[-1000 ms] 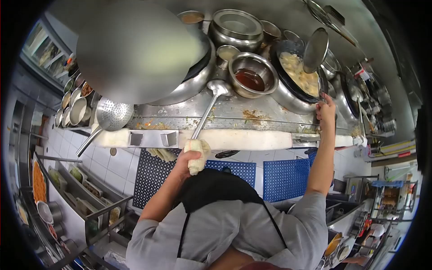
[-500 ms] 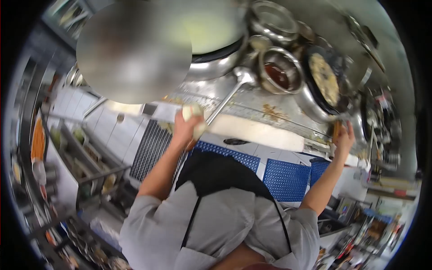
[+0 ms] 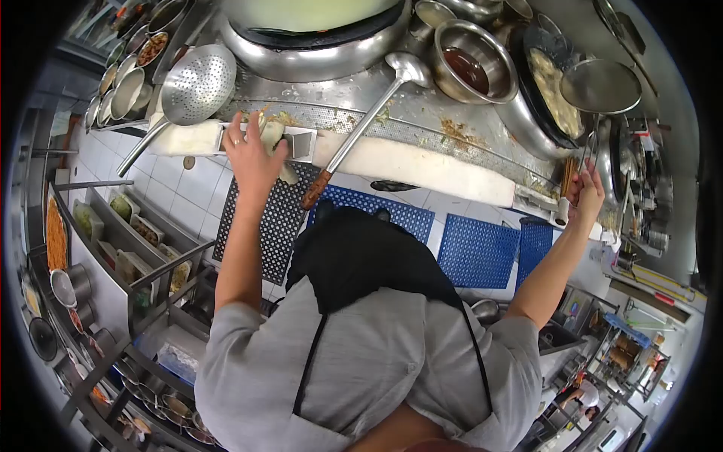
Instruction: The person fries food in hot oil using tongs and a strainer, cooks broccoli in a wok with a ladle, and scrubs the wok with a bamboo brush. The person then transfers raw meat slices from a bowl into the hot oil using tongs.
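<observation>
My left hand (image 3: 254, 154), fingers spread, is over a pale folded cloth (image 3: 273, 135) at the metal holder (image 3: 302, 143) on the stove's front edge. Beside it lies a ladle (image 3: 369, 120) with its wooden handle bare. My right hand (image 3: 586, 192) is closed around the thin handle of a round strainer (image 3: 601, 87), whose disc is up beside the right wok (image 3: 556, 98) of pale food pieces. Close to that hand, brown sticks (image 3: 568, 177) stand at the stove edge.
A perforated skimmer (image 3: 199, 84) juts over the left front edge. A steel bowl of red-brown liquid (image 3: 476, 62) stands between the woks. A large wok (image 3: 316, 53) is at the top. Blue mats (image 3: 476, 251) cover part of the floor. Another person (image 3: 584, 393) is at lower right.
My left hand has moved left with the cloth, away from the ladle handle, and its fingers have opened. My right hand and the strainer have shifted right. The camera view has turned.
</observation>
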{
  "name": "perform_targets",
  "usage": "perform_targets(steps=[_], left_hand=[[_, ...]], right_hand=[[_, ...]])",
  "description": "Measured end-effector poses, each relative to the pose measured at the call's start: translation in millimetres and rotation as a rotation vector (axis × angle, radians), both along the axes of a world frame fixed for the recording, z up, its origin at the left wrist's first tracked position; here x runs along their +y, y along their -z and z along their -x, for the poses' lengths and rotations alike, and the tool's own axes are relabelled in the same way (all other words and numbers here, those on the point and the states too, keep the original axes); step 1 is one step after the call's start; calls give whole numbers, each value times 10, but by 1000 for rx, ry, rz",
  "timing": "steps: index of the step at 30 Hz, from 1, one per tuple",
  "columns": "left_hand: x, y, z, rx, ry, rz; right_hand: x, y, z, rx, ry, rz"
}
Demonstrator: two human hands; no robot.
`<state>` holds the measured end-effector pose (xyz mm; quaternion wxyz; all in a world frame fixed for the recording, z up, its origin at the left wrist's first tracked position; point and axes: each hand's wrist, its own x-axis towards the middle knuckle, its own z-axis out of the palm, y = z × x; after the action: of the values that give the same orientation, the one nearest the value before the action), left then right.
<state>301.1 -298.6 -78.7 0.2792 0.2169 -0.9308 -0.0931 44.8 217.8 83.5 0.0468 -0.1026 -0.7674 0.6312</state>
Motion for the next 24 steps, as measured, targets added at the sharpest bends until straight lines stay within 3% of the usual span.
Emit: perform_targets(steps=[1, 3, 4, 5, 7, 9, 11, 13, 15, 16, 17, 20, 22, 24], left_hand=[[158, -97, 8, 130, 42, -13], [699, -80, -86, 107, 469, -579], [970, -82, -77, -108, 646, -839], [1169, 26, -36, -534, 711, -1028], [1460, 737, 102, -698, 847, -977], [1617, 1334, 287, -716, 674, -903], [1665, 1983, 389, -426, 553, -534], [1621, 1882, 559, -686, 498, -605], [1639, 2516, 627, -705, 494, -474], [1651, 2469, 615, -722, 458, -514], [1646, 2728, 627, -800, 460, -461], [1713, 2635, 569, -749, 446, -384], [1748, 2679, 623, -746, 393, -331], [1792, 2324, 598, -690, 308, -388]], right_hand=[[-22, -5, -39, -1, 5, 1], [-51, -6, -63, -23, 10, -40], [-88, -4, -74, -35, 23, -70], [-99, -48, -70, -24, 54, -98], [25, 9, -15, -5, 32, -120], [27, -68, -28, -4, 65, -140], [141, -81, 87, -18, 94, -133], [146, -110, 167, 19, 165, -153], [245, -59, 316, 56, 174, -269], [271, -18, 377, 89, 214, -291], [310, 12, 423, 80, 234, -346], [488, 224, 609, 29, 324, -562], [714, 823, 879, 95, 322, -566], [453, 756, 785, 19, 315, -324]])
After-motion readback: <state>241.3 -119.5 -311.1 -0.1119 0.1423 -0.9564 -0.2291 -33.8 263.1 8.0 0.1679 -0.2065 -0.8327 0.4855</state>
